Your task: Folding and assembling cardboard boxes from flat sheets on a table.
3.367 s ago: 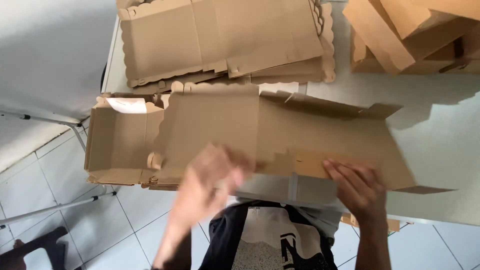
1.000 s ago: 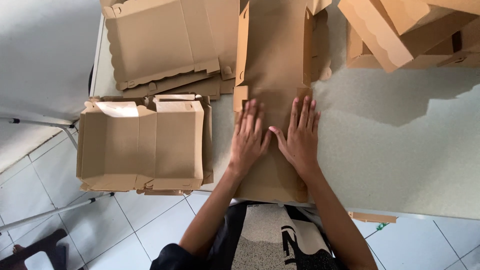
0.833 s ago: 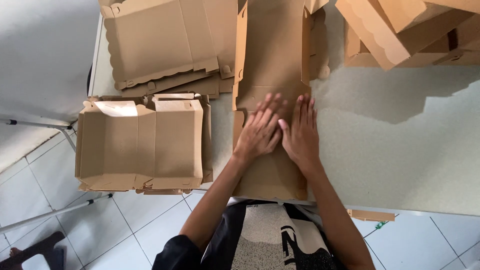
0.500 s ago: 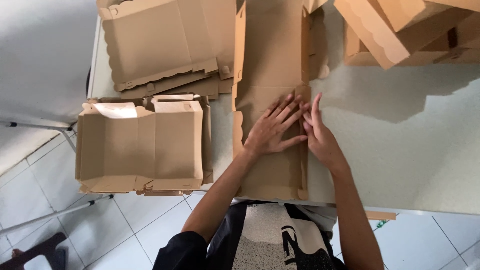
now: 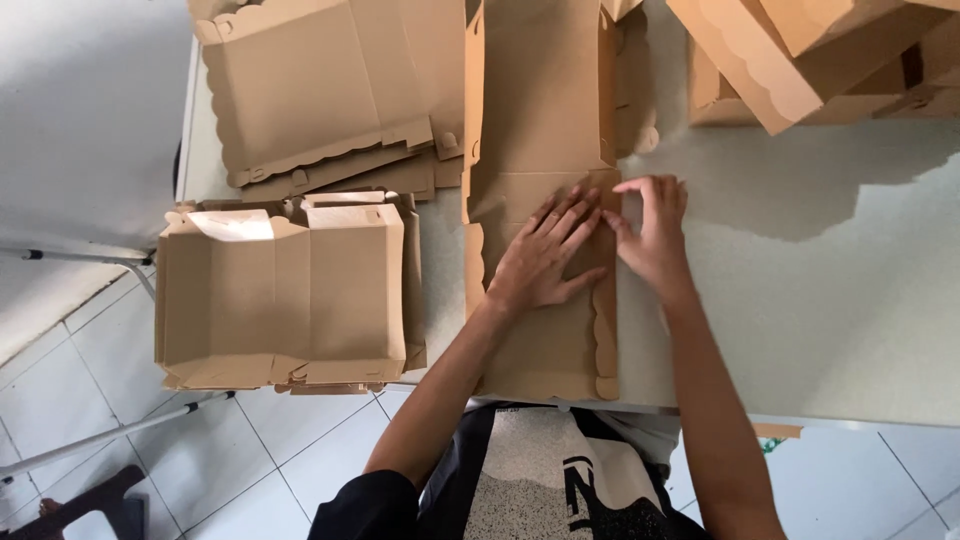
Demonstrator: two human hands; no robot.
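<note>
A flat brown cardboard box blank (image 5: 540,120) lies lengthwise on the grey table (image 5: 820,300), with its long side flaps raised. My left hand (image 5: 545,255) presses flat on its middle panel, fingers spread. My right hand (image 5: 652,230) is at the blank's right edge, fingers curled against the side flap with the scalloped edge. Neither hand lifts the blank off the table.
A stack of half-folded boxes (image 5: 285,290) sits at the table's left edge, overhanging it. More flat blanks (image 5: 330,90) lie at the back left. Folded boxes (image 5: 820,60) pile up at the back right. A white tiled floor (image 5: 120,450) shows below.
The blank was turned from crosswise to lengthwise. Both hands pressed on its middle; my right hand has since slid right to the side flap, and my left hand has spread flat.
</note>
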